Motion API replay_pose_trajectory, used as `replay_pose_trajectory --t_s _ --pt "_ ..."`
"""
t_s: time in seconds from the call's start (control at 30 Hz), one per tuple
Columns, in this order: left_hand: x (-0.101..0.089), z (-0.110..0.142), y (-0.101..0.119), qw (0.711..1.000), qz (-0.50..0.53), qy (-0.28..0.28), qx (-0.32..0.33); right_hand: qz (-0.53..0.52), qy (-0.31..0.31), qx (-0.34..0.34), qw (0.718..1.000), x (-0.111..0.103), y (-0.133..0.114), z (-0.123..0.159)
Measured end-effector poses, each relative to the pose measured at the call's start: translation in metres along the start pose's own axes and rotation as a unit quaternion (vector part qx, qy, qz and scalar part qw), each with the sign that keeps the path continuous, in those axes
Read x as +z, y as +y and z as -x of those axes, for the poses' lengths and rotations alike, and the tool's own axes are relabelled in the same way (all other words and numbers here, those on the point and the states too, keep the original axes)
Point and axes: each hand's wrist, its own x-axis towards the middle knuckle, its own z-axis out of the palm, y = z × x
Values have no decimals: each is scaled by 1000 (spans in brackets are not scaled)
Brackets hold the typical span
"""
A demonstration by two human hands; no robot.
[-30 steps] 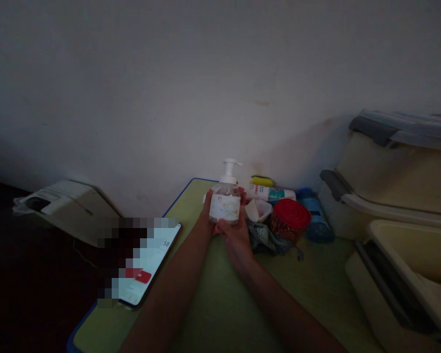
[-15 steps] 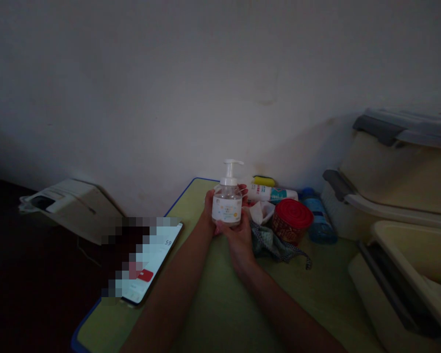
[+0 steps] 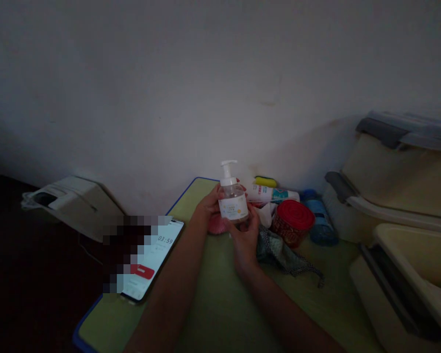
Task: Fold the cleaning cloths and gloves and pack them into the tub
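Observation:
A clear pump bottle with a white pump top and a white label is held between both hands, tilted slightly to the left. My left hand grips its left side. My right hand supports it from below and on the right, thumb at the lower front. Some fingers are hidden behind the bottle. Just below and left of it a pink item lies on the green table. To the right are a patterned cloth and a red round tin.
A lit phone lies at the table's left edge. Behind the tin are a white tube, a yellow object and a blue bottle. Stacked storage bins stand on the right. A white appliance is at the left, by the wall.
The bottle has tipped to the left and shifted slightly right in my hands. More of the pink item shows. The patterned cloth's trailing end has moved right and nearer.

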Motion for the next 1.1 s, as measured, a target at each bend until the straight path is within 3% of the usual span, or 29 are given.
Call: replay_pose_trajectory --t_s 0.1,0.2,0.37,0.53,0.8,1.1 --pt "-4 -15 15 994 -25 68 85 24 4 1 1000 -3 3 -3" --pt "-8 -28 33 968 -45 162 187 37 1 7 999 -5 7 -4" --pt "-27 -37 47 870 -121 351 325 52 -17 12 998 -6 8 -3" --pt "-49 -33 35 776 -237 466 353 63 -33 14 997 -7 7 -3" --pt "-63 -34 20 712 -389 472 345 87 -54 -7 995 -6 5 -1" --pt "-62 -33 9 689 -486 417 340 148 -133 -64 978 -6 2 0"
